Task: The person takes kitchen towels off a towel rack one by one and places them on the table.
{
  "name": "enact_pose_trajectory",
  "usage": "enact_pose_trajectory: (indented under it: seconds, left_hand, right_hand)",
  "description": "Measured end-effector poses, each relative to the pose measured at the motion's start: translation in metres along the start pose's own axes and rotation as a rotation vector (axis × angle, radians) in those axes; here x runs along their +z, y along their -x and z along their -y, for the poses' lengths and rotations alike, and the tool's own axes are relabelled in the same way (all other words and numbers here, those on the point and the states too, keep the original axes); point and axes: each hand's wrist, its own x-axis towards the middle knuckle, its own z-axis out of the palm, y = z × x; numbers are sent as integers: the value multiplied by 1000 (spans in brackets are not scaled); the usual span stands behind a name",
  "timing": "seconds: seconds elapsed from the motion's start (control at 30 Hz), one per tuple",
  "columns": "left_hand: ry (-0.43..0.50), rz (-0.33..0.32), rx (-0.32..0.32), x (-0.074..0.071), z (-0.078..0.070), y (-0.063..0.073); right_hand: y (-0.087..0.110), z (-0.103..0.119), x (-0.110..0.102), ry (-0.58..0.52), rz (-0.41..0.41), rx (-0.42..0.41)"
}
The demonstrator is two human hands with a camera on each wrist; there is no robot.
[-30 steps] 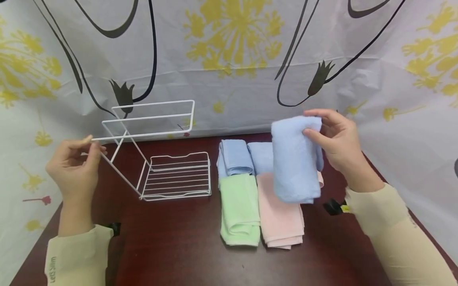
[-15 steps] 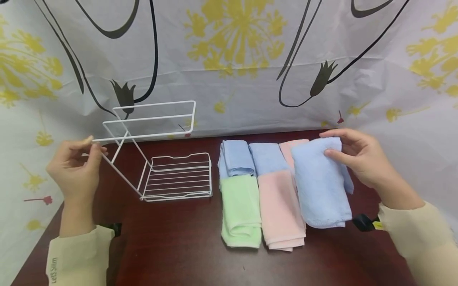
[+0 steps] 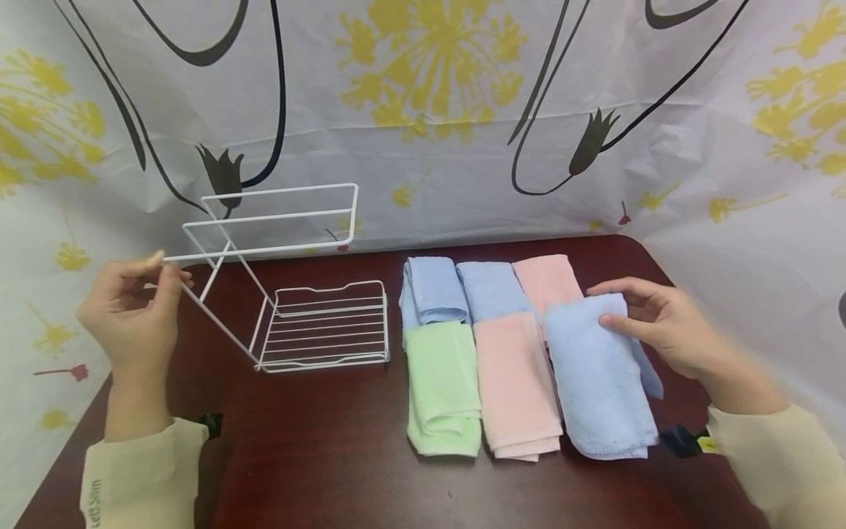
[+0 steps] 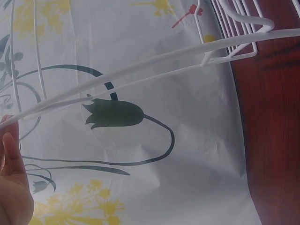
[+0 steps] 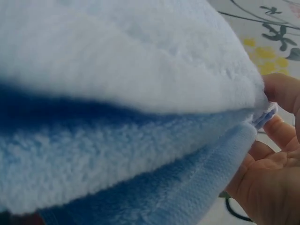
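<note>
My left hand pinches the near upper corner of a white wire rack, which stands on the table at left. In the left wrist view, fingers meet the end of the rack's white bar. At right, my right hand pinches the top edge of a folded blue towel; its lower part hangs at the right end of the front row. Whether its bottom edge touches the table I cannot tell. Layers of that towel fill most of the right wrist view, the thumb and fingers at its edge.
Beside the held towel lie a folded pink towel and a green towel. Behind them are two blue towels, one at the left, and another pink towel. The dark red table meets a patterned white sheet at the back.
My right hand has carried the blue towel rightward and down, from above the pink towels to the right end of the front row. The left hand keeps its pinch on the rack.
</note>
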Motion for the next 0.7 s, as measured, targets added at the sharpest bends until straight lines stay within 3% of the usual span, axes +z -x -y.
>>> enact_pose_trajectory:
  seconds: [0.1,0.23,0.4,0.53,0.7]
  left_hand:
    - [7,5,-4,-1,1,1]
    - [9,4,-6,-3,1,3]
    - [-13,5,1,-3,0,2]
    - [-64,14,17,-2,-2,0]
    - [-46,15,19,-1,-2,0]
  right_hand:
    - [0,-13,1,111,-17,47]
    - [-3,-29,3,180,-37,112]
    - [-7,-42,4,184,-40,165]
    - [-9,-50,4,180,-38,154]
    - [-11,-59,4,201,-31,149]
